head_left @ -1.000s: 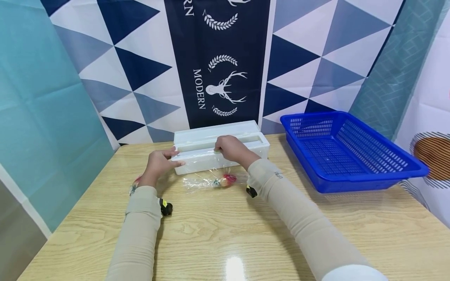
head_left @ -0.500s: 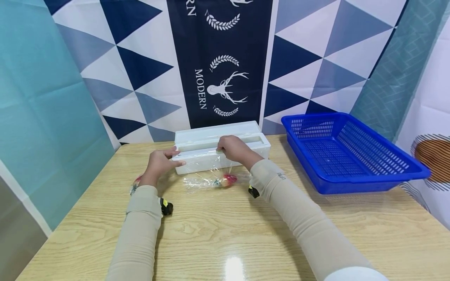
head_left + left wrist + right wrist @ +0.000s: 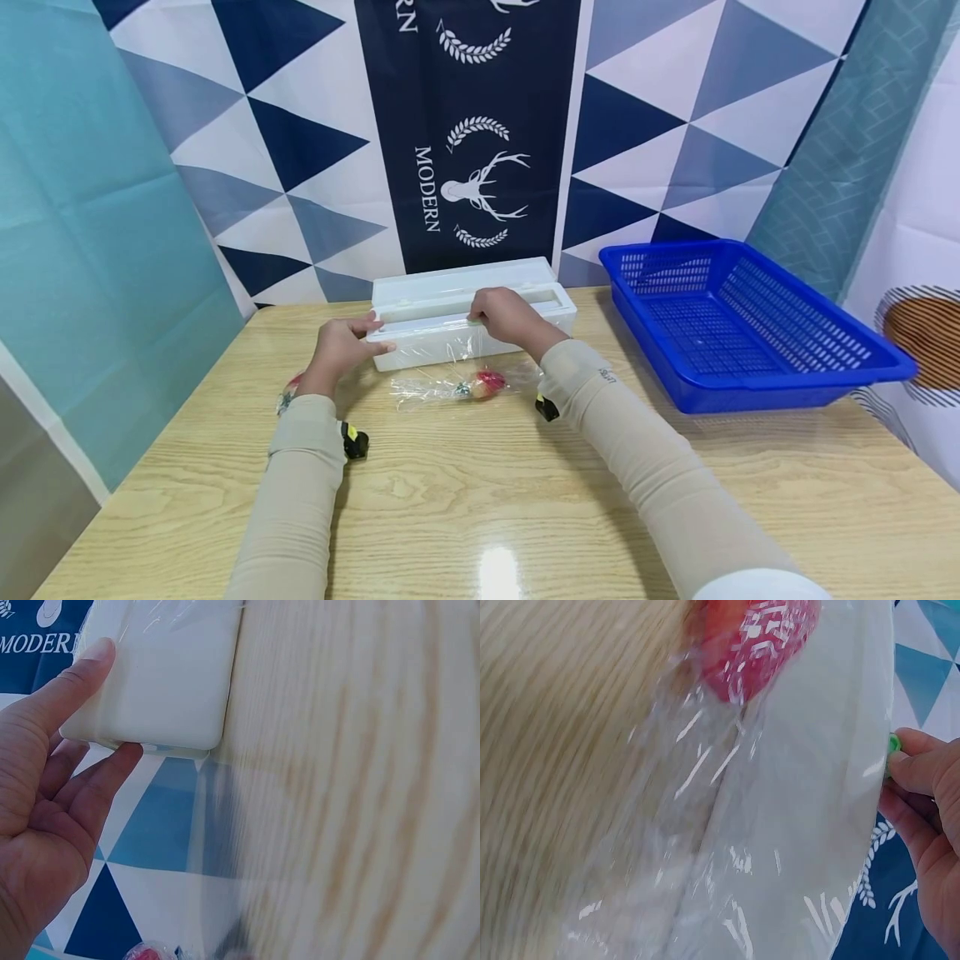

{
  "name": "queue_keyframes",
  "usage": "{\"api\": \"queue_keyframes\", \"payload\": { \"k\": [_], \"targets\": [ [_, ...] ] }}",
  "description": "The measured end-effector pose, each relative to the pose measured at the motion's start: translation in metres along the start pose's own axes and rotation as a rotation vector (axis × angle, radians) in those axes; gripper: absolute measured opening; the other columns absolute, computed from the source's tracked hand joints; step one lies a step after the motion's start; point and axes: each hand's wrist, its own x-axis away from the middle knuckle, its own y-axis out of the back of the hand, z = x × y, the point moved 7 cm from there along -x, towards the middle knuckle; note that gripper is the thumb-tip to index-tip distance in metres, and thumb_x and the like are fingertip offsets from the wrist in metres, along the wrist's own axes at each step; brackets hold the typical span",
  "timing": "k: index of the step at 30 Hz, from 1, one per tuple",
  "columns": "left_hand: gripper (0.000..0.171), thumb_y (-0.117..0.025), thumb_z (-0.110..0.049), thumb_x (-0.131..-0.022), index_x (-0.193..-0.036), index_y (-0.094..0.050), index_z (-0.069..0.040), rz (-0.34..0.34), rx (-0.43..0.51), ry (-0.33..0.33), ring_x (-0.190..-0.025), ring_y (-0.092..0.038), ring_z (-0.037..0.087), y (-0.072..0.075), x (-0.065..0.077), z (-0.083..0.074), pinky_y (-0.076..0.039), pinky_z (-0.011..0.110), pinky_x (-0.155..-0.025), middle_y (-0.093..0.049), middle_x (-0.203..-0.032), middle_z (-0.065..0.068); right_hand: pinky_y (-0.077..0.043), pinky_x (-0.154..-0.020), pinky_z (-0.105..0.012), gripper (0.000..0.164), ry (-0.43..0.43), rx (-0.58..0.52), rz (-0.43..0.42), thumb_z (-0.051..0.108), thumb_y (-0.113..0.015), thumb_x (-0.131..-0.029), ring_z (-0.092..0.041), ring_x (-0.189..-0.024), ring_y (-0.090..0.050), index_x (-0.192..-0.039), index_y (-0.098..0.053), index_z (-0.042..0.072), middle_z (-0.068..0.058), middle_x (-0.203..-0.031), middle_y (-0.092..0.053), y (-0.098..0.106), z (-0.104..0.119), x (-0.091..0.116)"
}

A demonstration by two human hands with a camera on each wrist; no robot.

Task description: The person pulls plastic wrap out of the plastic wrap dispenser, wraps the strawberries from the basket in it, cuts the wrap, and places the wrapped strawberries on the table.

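A long white cling film dispenser (image 3: 427, 352) stands at the back of the table with its lid (image 3: 465, 279) raised. My left hand (image 3: 337, 346) grips its left end, thumb on the front and fingers at the back. With thumb and forefinger, my right hand (image 3: 506, 317) pinches a small green slider (image 3: 893, 744) on the dispenser's top edge. Clear cling film (image 3: 420, 390) hangs from that edge down the front and onto the table. Under the film lies a red and pale yellow fruit-like item (image 3: 489, 384) with a green bit at its left.
A blue perforated basket (image 3: 757, 387) stands to the right on the wooden table (image 3: 420, 500). Another red film-wrapped item (image 3: 150, 951) lies by my left forearm, mostly hidden. A patterned cloth (image 3: 480, 92) hangs right behind the dispenser.
My right hand has slid slightly to the right along the dispenser's edge with the green slider. My left hand keeps its grip on the left end.
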Motion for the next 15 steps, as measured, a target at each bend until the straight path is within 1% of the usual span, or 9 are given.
{"api": "queue_keyframes", "payload": {
  "k": [6,15],
  "targets": [
    [0.063,-0.078,-0.044,-0.055,-0.111,-0.063,-0.019,0.008,0.003,-0.010,-0.118,-0.043,0.018,-0.001,0.001,-0.002,-0.036,0.033,-0.095,-0.045,-0.129,-0.005,-0.047,-0.078,-0.028,0.023,-0.023,0.002,-0.015,-0.008,-0.057,-0.077,-0.017,-0.082,-0.060,-0.085,-0.071,0.008,-0.003,-0.082,-0.065,0.006,-0.011,0.009],
    [0.065,-0.078,-0.046,-0.054,-0.111,-0.062,-0.018,0.008,-0.007,-0.011,-0.117,-0.044,0.019,-0.001,0.001,-0.001,-0.037,0.033,-0.094,-0.045,-0.129,-0.005,-0.047,-0.078,-0.029,0.020,-0.018,0.008,-0.026,-0.007,-0.058,-0.077,-0.017,-0.081,-0.060,-0.084,-0.071,0.008,-0.003,-0.080,-0.064,0.010,-0.018,0.015]
  ]
}}
